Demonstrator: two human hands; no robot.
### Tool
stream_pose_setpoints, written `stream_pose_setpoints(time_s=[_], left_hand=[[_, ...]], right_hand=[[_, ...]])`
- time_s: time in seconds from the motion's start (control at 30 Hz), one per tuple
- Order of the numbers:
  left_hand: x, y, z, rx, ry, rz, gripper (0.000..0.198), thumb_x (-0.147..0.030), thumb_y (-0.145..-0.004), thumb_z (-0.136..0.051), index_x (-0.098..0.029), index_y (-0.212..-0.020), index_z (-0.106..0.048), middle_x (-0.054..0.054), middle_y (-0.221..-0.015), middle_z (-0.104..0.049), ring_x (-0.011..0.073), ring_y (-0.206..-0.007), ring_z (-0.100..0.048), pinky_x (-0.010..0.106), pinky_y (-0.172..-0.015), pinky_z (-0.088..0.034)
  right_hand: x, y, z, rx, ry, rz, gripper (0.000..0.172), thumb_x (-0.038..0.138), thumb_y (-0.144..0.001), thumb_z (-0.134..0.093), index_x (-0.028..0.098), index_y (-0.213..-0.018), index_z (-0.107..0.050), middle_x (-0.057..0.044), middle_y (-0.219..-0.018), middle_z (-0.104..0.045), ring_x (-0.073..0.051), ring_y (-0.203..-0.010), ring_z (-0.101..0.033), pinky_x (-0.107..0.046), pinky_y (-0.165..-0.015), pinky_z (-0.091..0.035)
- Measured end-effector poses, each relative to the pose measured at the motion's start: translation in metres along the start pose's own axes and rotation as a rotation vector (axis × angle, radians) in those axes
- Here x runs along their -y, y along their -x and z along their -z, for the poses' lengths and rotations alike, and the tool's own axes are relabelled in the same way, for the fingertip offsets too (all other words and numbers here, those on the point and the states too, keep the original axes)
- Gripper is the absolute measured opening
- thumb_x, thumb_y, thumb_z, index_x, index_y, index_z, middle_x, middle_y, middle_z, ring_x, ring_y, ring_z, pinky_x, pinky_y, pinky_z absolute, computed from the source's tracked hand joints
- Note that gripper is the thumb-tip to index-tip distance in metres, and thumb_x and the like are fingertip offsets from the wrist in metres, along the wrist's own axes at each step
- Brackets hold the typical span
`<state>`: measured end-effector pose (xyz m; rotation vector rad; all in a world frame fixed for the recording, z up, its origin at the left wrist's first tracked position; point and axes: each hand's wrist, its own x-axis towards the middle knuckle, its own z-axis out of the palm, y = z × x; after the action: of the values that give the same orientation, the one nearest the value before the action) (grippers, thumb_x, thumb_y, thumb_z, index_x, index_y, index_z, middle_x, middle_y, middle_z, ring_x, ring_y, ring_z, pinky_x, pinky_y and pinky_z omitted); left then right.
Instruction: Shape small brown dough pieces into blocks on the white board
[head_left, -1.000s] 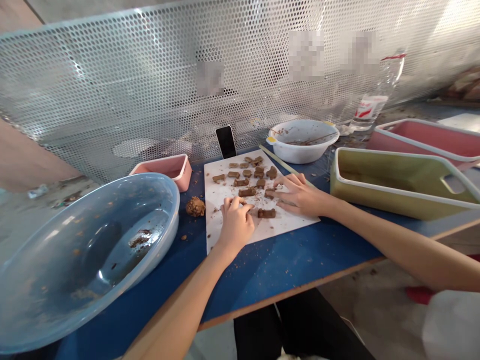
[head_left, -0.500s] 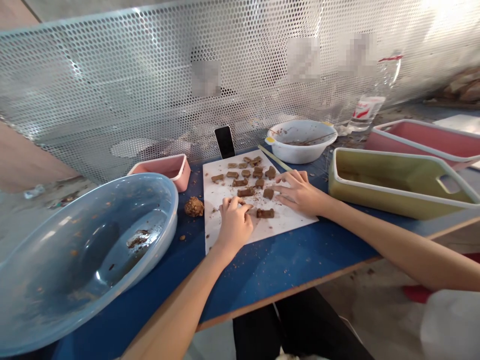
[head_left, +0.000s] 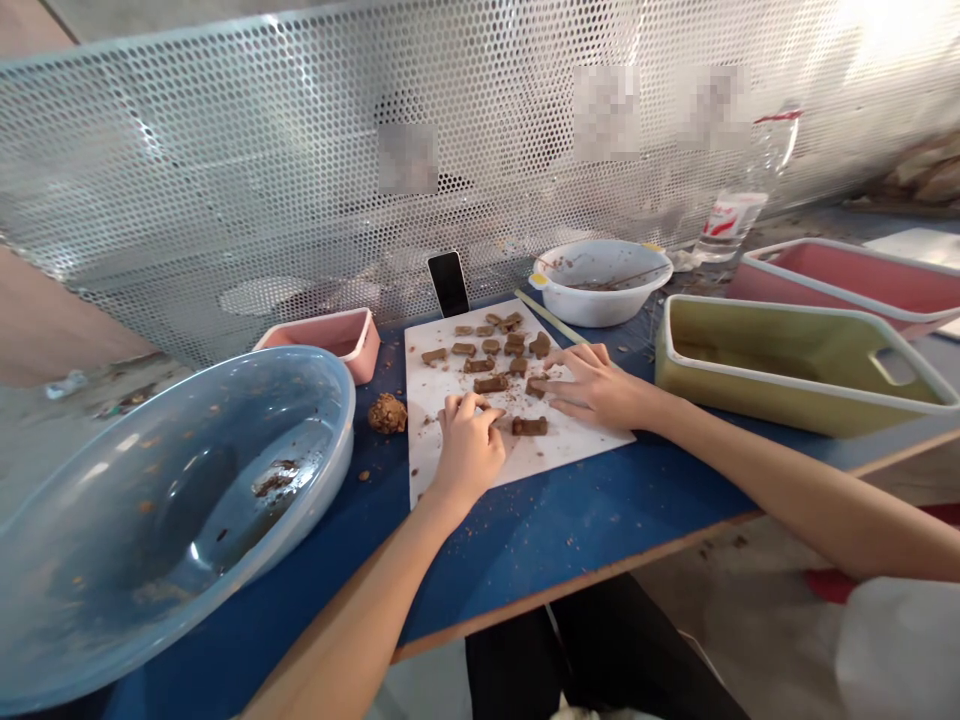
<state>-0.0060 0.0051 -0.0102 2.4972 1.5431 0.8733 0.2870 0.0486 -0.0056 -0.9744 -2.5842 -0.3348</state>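
A white cutting board [head_left: 570, 445] lies on the blue table [head_left: 525, 545] and bears several small brown bone-shaped dough pieces [head_left: 491, 383]. My left hand [head_left: 469, 447] rests on the board as a loose fist, fingers curled under; what it holds, if anything, is hidden. One piece [head_left: 529, 426] lies just to its right. My right hand [head_left: 596, 385] lies with fingers stretched out, the fingertips touching a piece [head_left: 535, 387] near the board's middle. A brown dough ball [head_left: 387, 413] sits on the table left of the board.
A big blue basin [head_left: 172, 500] fills the left. A small pink tray [head_left: 337, 335], a black phone [head_left: 448, 283], a white bowl [head_left: 600, 280] and a chopstick [head_left: 546, 316] stand behind the board. A yellow-green tray [head_left: 795, 365], a pink tray [head_left: 855, 285] and a bottle [head_left: 739, 200] are right. Perforated metal screen behind.
My right hand's fingertips have shifted slightly on the piece near the board's middle. My left hand has stayed in place.
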Motion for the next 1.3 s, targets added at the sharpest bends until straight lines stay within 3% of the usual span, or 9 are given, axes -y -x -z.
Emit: stream_pose_setpoints(time_s=[0.1, 0.23, 0.4, 0.6, 0.77, 0.93, 1.13, 1.3], left_hand=[[-0.0003, 0.0001, -0.0002, 0.002, -0.004, 0.003, 0.043, 0.003, -0.09, -0.056, -0.019, -0.109, -0.087, 0.014, -0.118, -0.07, 0.035, -0.117, -0.056, 0.057, -0.106, -0.053], [0.0, 0.0005, -0.0013, 0.002, -0.004, -0.002, 0.042, 0.002, -0.089, -0.055, -0.019, -0.107, -0.087, 0.015, -0.118, -0.07, 0.0346, -0.117, -0.056, 0.057, -0.105, -0.054], [0.0004, 0.0007, -0.0011, -0.011, -0.011, 0.001, 0.044, 0.002, -0.09, -0.056, -0.021, -0.109, -0.087, 0.013, -0.118, -0.071, 0.0341, -0.117, -0.056, 0.056, -0.105, -0.053], [0.0002, 0.001, -0.0019, -0.015, -0.01, 0.0, 0.043, 0.002, -0.09, -0.056, -0.021, -0.107, -0.087, 0.013, -0.117, -0.07, 0.034, -0.115, -0.056, 0.055, -0.105, -0.052], [-0.0001, 0.0012, -0.0013, -0.008, -0.006, 0.004, 0.043, 0.002, -0.092, -0.055, -0.021, -0.11, -0.087, 0.013, -0.118, -0.07, 0.0341, -0.117, -0.055, 0.054, -0.105, -0.052], [0.0003, 0.0008, -0.0011, -0.01, -0.011, -0.006, 0.042, 0.002, -0.091, -0.055, -0.02, -0.108, -0.087, 0.013, -0.117, -0.07, 0.0339, -0.116, -0.056, 0.054, -0.106, -0.052], [0.0014, 0.0005, -0.0015, -0.025, -0.008, -0.006, 0.043, 0.001, -0.091, -0.056, -0.022, -0.109, -0.087, 0.012, -0.119, -0.071, 0.0339, -0.117, -0.056, 0.054, -0.106, -0.053], [0.0019, 0.0002, -0.0013, -0.015, -0.01, 0.003, 0.042, 0.001, -0.091, -0.056, -0.021, -0.108, -0.087, 0.013, -0.118, -0.071, 0.0345, -0.118, -0.056, 0.055, -0.107, -0.052]], right_hand=[[-0.0025, 0.002, 0.002, -0.022, 0.018, 0.041, 0.043, 0.042, -0.116, -0.05, 0.031, -0.15, -0.075, -0.018, -0.145, -0.063, -0.038, -0.132, -0.055, -0.056, -0.105, -0.049], [-0.0004, 0.0016, 0.0038, -0.01, 0.04, 0.101, 0.049, 0.037, -0.115, -0.053, 0.035, -0.163, -0.061, -0.015, -0.149, -0.063, -0.037, -0.135, -0.056, -0.057, -0.11, -0.047], [-0.0016, 0.0019, 0.0069, -0.052, 0.05, 0.17, 0.042, 0.034, -0.113, -0.058, 0.033, -0.152, -0.072, -0.014, -0.142, -0.068, -0.037, -0.131, -0.059, -0.057, -0.107, -0.048], [-0.0019, 0.0003, 0.0065, -0.04, 0.124, 0.187, 0.047, 0.038, -0.114, -0.057, 0.031, -0.16, -0.064, -0.015, -0.149, -0.066, -0.036, -0.132, -0.059, -0.057, -0.107, -0.048], [-0.005, 0.0016, 0.0066, -0.073, 0.118, 0.239, 0.038, 0.034, -0.114, -0.057, 0.027, -0.146, -0.075, -0.015, -0.139, -0.069, -0.034, -0.126, -0.06, -0.053, -0.104, -0.048], [-0.0019, -0.0016, 0.0041, -0.05, 0.123, 0.229, 0.046, 0.037, -0.113, -0.058, 0.03, -0.158, -0.066, -0.015, -0.142, -0.067, -0.033, -0.125, -0.059, -0.054, -0.106, -0.048], [-0.0041, 0.0014, 0.0072, -0.052, 0.05, 0.205, 0.035, 0.033, -0.112, -0.057, 0.029, -0.14, -0.078, -0.014, -0.139, -0.069, -0.034, -0.128, -0.058, -0.055, -0.106, -0.048], [-0.0004, -0.002, 0.0047, -0.035, 0.073, 0.183, 0.045, 0.037, -0.113, -0.058, 0.031, -0.156, -0.068, -0.015, -0.148, -0.065, -0.035, -0.131, -0.058, -0.056, -0.108, -0.048]])
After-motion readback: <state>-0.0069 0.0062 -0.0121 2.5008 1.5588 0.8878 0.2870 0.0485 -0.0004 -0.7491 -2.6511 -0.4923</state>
